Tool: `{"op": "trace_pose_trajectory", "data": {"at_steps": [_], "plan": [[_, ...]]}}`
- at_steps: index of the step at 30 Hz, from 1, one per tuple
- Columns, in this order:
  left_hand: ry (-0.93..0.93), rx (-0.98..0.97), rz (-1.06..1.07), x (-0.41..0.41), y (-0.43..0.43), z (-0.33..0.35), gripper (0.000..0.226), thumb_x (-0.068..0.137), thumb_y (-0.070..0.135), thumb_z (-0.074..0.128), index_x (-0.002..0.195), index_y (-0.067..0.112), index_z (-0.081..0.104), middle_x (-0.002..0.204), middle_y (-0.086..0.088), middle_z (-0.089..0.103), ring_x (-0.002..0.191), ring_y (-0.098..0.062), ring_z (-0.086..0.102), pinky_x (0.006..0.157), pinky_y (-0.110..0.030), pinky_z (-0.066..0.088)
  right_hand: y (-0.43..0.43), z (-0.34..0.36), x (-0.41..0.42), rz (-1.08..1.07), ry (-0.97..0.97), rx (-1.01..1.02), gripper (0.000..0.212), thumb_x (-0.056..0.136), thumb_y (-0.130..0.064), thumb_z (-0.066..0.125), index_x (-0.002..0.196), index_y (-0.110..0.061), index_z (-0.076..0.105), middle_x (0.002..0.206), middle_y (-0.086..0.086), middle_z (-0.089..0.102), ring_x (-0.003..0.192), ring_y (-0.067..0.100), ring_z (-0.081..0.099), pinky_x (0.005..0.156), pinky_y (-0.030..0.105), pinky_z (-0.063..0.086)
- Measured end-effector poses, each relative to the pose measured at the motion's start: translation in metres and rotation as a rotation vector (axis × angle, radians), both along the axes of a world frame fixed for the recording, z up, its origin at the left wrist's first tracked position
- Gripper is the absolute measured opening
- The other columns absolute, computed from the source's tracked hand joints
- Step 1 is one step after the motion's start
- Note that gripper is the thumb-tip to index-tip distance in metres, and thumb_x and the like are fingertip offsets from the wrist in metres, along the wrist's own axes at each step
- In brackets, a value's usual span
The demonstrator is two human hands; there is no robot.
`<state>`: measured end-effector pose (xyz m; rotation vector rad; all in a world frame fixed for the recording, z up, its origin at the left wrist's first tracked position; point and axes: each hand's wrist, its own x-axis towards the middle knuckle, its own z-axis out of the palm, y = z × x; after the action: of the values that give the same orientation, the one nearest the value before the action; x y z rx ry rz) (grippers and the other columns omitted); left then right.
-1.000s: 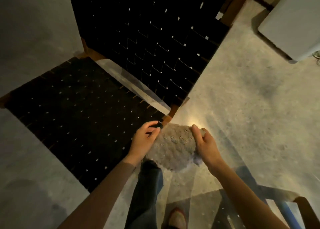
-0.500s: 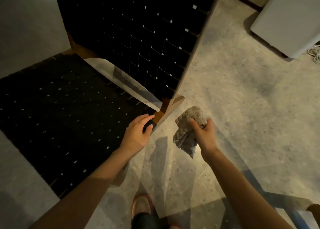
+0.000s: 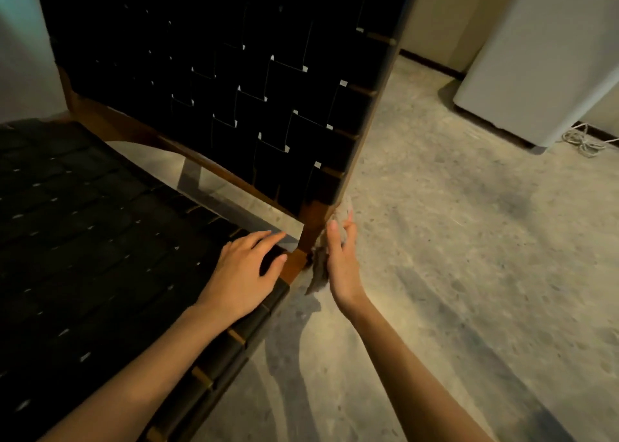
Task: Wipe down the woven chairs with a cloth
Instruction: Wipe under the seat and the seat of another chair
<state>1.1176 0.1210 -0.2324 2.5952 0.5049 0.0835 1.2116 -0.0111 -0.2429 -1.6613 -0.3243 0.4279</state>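
Note:
A woven chair of black straps on a brown wooden frame fills the left; its seat (image 3: 87, 240) lies low and its backrest (image 3: 234, 83) stands upright. My left hand (image 3: 244, 274) rests on the seat's rear right corner with relaxed fingers. My right hand (image 3: 341, 261) presses a grey-beige cloth (image 3: 319, 271) against the outer side of the wooden rear post (image 3: 313, 217), just where seat and backrest meet. Its fingers are straight and point up along the post. Most of the cloth is hidden between palm and wood; a ragged end hangs below.
Speckled concrete floor (image 3: 452, 257) spreads to the right of the chair. A white appliance (image 3: 542, 60) stands at the back right with a coiled white cord (image 3: 584, 140) at its foot. A pale wall (image 3: 20, 56) rises behind the chair at left.
My right hand has carried the cloth from mid-air to the chair's rear post and flattened it there. My left hand let go of the cloth and settled on the seat corner. The view moved closer.

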Motion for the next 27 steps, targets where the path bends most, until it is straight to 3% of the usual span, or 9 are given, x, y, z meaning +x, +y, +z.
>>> {"op": "trace_pose_trajectory", "data": {"at_steps": [3,5,7,10,13,16,19,23,27], "plan": [[-0.148,-0.083,0.047,-0.005,0.000,-0.003,0.047,0.094,0.040,0.048,0.139,0.031,0.042,0.141,0.006,0.044,0.131,-0.015,0.037,0.108,-0.039,0.036,0.012,-0.011,0.000,-0.038,0.002,-0.020,0.069,0.089,-0.061,0.025,0.143,-0.018,0.026,0.148,-0.003,0.022,0.139,0.019,0.023,0.116,0.040,0.020],[-0.186,-0.106,0.062,-0.007,0.001,-0.003,0.046,0.093,0.039,0.050,0.138,0.031,0.044,0.140,0.007,0.045,0.130,-0.015,0.040,0.105,-0.040,0.039,0.020,-0.010,-0.003,-0.070,0.008,-0.020,0.046,0.095,-0.058,0.022,0.125,-0.025,0.034,0.130,-0.014,0.026,0.129,0.011,0.022,0.111,0.034,0.018],[-0.193,-0.111,0.058,-0.008,0.001,-0.003,0.047,0.094,0.036,0.052,0.139,0.029,0.043,0.140,0.006,0.045,0.129,-0.015,0.040,0.105,-0.038,0.039,0.025,-0.003,-0.005,-0.111,0.035,0.013,0.036,0.100,-0.051,0.020,0.122,-0.026,0.034,0.121,-0.018,0.025,0.126,0.007,0.019,0.102,0.030,0.017],[-0.197,-0.100,0.043,-0.009,-0.001,0.002,0.051,0.094,0.033,0.052,0.143,0.028,0.038,0.144,0.004,0.040,0.131,-0.017,0.038,0.105,-0.038,0.040,0.025,0.019,-0.007,-0.114,0.032,0.027,0.058,0.098,-0.055,0.018,0.149,-0.029,0.009,0.149,-0.014,0.015,0.141,0.011,0.003,0.107,0.032,0.010],[-0.196,-0.113,0.024,-0.013,-0.004,0.011,0.059,0.095,0.029,0.052,0.148,0.031,0.026,0.152,0.005,0.025,0.139,-0.018,0.027,0.111,-0.038,0.033,0.022,0.049,-0.008,-0.070,-0.023,0.042,0.067,0.097,-0.057,0.017,0.151,-0.029,-0.010,0.159,-0.010,-0.013,0.145,0.016,-0.012,0.114,0.037,-0.003],[-0.214,-0.215,-0.017,-0.014,-0.010,0.029,0.063,0.097,0.024,0.049,0.147,0.041,0.015,0.157,0.011,0.009,0.143,-0.012,0.015,0.116,-0.040,0.025,0.020,0.086,0.000,-0.040,-0.102,0.111,0.065,0.098,-0.054,0.019,0.149,-0.031,-0.015,0.159,-0.007,-0.016,0.146,0.017,-0.010,0.119,0.043,-0.002],[-0.323,-0.330,-0.013,-0.001,-0.016,0.063,0.064,0.099,0.020,0.045,0.140,0.051,0.008,0.154,0.022,0.000,0.132,0.010,0.024,0.102,-0.015,0.031,0.020,0.128,0.011,-0.044,-0.175,0.136,0.066,0.098,-0.053,0.019,0.149,-0.030,-0.016,0.158,-0.008,-0.019,0.145,0.015,-0.015,0.117,0.034,-0.006],[-0.395,-0.290,-0.029,0.033,-0.017,0.119,0.064,0.100,0.017,0.042,0.146,0.041,0.005,0.149,0.027,-0.007,0.145,-0.008,-0.004,0.116,-0.033,0.012,0.021,0.178,0.030,-0.052,-0.233,0.156,0.067,0.099,-0.052,0.022,0.147,-0.031,-0.020,0.157,-0.009,-0.021,0.145,0.016,-0.018,0.118,0.039,-0.004],[-0.406,-0.258,-0.064,0.061,-0.012,0.173,0.061,0.100,0.015,0.041,0.148,0.037,0.010,0.154,0.022,-0.005,0.145,-0.008,-0.005,0.117,-0.036,0.010,0.023,0.227,0.049,-0.053,-0.384,0.148,0.064,0.103,-0.041,0.025,0.149,-0.022,-0.016,0.157,-0.003,-0.023,0.144,0.013,-0.019,0.120,0.041,-0.004]]}}
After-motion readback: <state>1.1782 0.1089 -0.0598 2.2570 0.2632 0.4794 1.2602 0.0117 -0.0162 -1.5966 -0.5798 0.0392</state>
